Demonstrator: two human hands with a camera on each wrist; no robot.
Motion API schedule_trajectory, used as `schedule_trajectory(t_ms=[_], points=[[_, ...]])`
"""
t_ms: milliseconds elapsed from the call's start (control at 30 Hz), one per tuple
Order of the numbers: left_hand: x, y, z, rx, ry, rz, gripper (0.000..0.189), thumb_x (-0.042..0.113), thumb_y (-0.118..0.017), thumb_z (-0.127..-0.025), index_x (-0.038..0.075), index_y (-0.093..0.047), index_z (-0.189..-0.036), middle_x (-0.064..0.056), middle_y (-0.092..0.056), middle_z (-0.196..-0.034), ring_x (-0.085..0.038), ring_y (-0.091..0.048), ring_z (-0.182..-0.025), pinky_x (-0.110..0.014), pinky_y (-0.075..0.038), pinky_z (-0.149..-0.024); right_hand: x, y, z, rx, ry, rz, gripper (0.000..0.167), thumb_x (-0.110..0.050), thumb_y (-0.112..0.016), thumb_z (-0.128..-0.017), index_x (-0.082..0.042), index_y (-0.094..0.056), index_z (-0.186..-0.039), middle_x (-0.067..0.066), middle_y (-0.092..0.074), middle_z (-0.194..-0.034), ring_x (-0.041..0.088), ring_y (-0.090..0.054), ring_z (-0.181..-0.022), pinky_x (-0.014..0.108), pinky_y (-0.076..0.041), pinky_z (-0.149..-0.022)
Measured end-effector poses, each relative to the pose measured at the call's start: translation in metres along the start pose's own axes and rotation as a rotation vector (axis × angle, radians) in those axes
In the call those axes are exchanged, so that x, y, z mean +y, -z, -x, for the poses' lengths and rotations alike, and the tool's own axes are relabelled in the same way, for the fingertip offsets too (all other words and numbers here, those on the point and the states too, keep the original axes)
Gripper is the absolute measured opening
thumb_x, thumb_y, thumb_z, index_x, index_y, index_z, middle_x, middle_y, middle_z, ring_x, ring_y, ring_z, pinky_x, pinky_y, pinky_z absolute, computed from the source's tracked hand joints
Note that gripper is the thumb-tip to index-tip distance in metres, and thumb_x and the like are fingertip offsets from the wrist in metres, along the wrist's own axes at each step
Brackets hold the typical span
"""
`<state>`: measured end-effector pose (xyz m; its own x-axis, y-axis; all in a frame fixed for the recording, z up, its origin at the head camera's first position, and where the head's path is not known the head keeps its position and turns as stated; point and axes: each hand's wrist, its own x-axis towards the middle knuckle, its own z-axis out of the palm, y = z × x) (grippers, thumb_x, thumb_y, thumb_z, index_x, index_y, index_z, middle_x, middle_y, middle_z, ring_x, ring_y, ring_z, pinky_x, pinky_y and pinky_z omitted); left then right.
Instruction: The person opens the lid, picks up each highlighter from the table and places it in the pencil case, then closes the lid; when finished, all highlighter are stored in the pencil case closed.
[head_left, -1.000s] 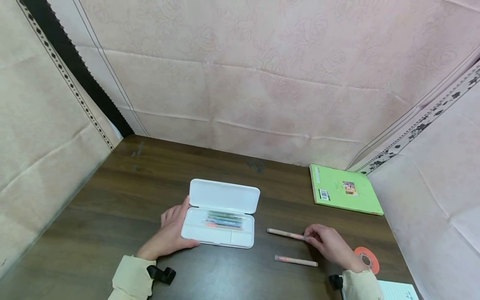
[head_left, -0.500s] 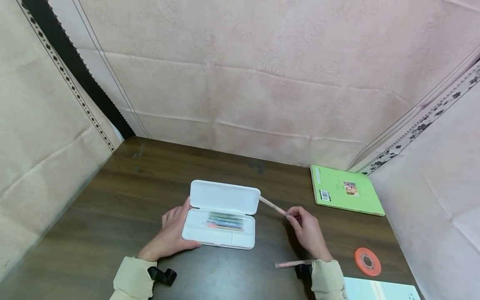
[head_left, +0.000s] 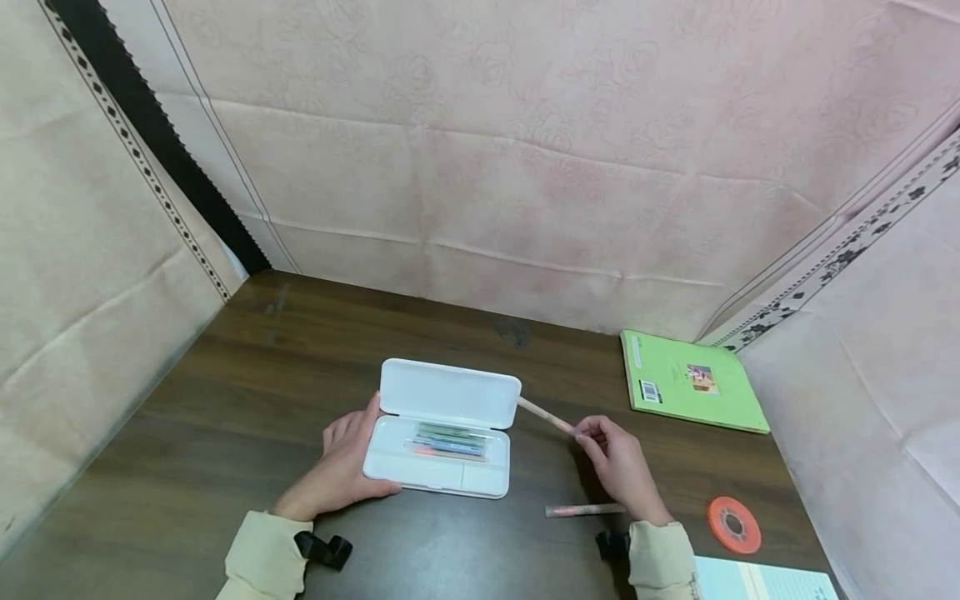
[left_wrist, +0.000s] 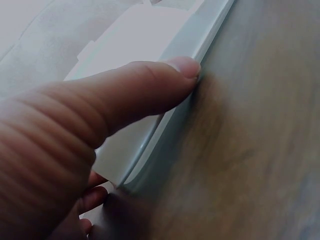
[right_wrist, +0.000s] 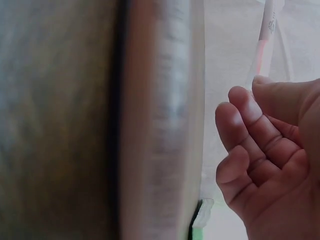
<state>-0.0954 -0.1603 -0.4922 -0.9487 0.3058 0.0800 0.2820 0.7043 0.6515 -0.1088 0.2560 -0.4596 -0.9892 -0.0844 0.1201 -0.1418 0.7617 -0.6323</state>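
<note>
A white pencil case [head_left: 442, 471] lies open on the table, its lid tilted back. Several slim pens [head_left: 450, 442] lie inside it. My left hand [head_left: 341, 467] grips the case's left end, and in the left wrist view the thumb [left_wrist: 145, 90] presses along the front edge. Between thumb and fingertips, my right hand [head_left: 615, 458] pinches one end of a pale pen [head_left: 547, 414]; the pen's far end is at the lid's right edge, and whether they touch cannot be told. A second pen [head_left: 583, 510] lies on the table, partly hidden by the right wrist.
An orange tape roll [head_left: 734, 525] lies right of the right forearm. Below it is a light-blue notebook [head_left: 772, 579], cut off by the frame. A green book [head_left: 693, 379] lies at the back right. Cloth walls [head_left: 480, 167] enclose the brown table [head_left: 247, 400].
My right hand has lifted the pale pen from the table and carried it left and away from me to the lid. In the last half second it has barely moved. My left hand stays put.
</note>
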Motion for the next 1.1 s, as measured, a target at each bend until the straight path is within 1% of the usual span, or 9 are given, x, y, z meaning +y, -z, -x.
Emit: schedule_trajectory(t_ms=[233, 433, 533, 667, 833, 967, 1100], points=[[-0.002, 0.000, 0.000, 0.004, -0.006, 0.001, 0.130, 0.050, -0.087, -0.066, 0.002, -0.007, -0.157, -0.021, -0.040, -0.144, -0.042, -0.027, -0.130, -0.059, -0.012, -0.102, -0.006, 0.006, 0.001, -0.015, 0.016, 0.027, 0.008, -0.013, -0.068, -0.093, -0.018, -0.065, -0.099, -0.004, -0.065, -0.088, 0.012, -0.057, -0.077, 0.024, -0.051, -0.070], [-0.002, 0.000, -0.001, -0.005, -0.001, -0.002, 0.130, 0.050, -0.087, -0.066, 0.003, -0.007, -0.157, -0.019, -0.040, -0.144, -0.041, -0.027, -0.132, -0.058, -0.012, -0.103, -0.024, 0.006, 0.002, -0.037, 0.092, 0.017, 0.012, -0.011, -0.072, -0.090, -0.019, -0.067, -0.098, -0.006, -0.064, -0.084, 0.011, -0.054, -0.070, 0.022, -0.049, -0.062], [-0.002, -0.001, -0.001, 0.002, -0.005, -0.002, 0.130, 0.051, -0.086, -0.066, 0.002, -0.008, -0.157, -0.019, -0.041, -0.144, -0.042, -0.027, -0.131, -0.059, -0.013, -0.103, -0.036, 0.002, 0.001, -0.071, 0.102, 0.007, 0.013, -0.013, -0.073, -0.089, -0.021, -0.067, -0.097, -0.008, -0.063, -0.083, 0.011, -0.053, -0.068, 0.022, -0.048, -0.060], [-0.002, -0.002, 0.000, 0.003, -0.005, -0.002, 0.129, 0.051, -0.086, -0.067, 0.002, -0.007, -0.157, -0.020, -0.041, -0.144, -0.042, -0.027, -0.131, -0.059, -0.013, -0.102, -0.046, -0.010, -0.002, -0.104, 0.109, -0.009, 0.011, -0.016, -0.073, -0.090, -0.024, -0.067, -0.096, -0.010, -0.063, -0.082, 0.010, -0.053, -0.068, 0.022, -0.048, -0.059], [-0.003, -0.003, -0.001, -0.004, -0.003, -0.004, 0.129, 0.051, -0.086, -0.067, 0.002, -0.007, -0.157, -0.020, -0.041, -0.144, -0.042, -0.027, -0.131, -0.058, -0.013, -0.103, -0.049, -0.022, -0.004, -0.092, 0.127, -0.028, 0.012, -0.015, -0.073, -0.090, -0.023, -0.067, -0.096, -0.010, -0.063, -0.081, 0.009, -0.052, -0.066, 0.022, -0.046, -0.058], [-0.002, -0.003, -0.001, -0.004, 0.002, -0.001, 0.129, 0.052, -0.086, -0.067, 0.002, -0.007, -0.157, -0.020, -0.040, -0.145, -0.042, -0.027, -0.131, -0.058, -0.013, -0.103, -0.050, -0.025, -0.006, -0.082, 0.125, -0.057, 0.013, -0.014, -0.073, -0.089, -0.023, -0.068, -0.097, -0.009, -0.063, -0.082, 0.010, -0.052, -0.067, 0.022, -0.047, -0.058], [-0.002, -0.002, -0.001, -0.007, 0.002, -0.003, 0.129, 0.052, -0.085, -0.068, 0.002, -0.007, -0.157, -0.020, -0.039, -0.146, -0.042, -0.026, -0.131, -0.059, -0.013, -0.103, -0.051, -0.026, -0.007, -0.089, 0.137, -0.057, 0.013, -0.014, -0.073, -0.089, -0.023, -0.068, -0.097, -0.009, -0.062, -0.082, 0.010, -0.053, -0.068, 0.022, -0.048, -0.060]])
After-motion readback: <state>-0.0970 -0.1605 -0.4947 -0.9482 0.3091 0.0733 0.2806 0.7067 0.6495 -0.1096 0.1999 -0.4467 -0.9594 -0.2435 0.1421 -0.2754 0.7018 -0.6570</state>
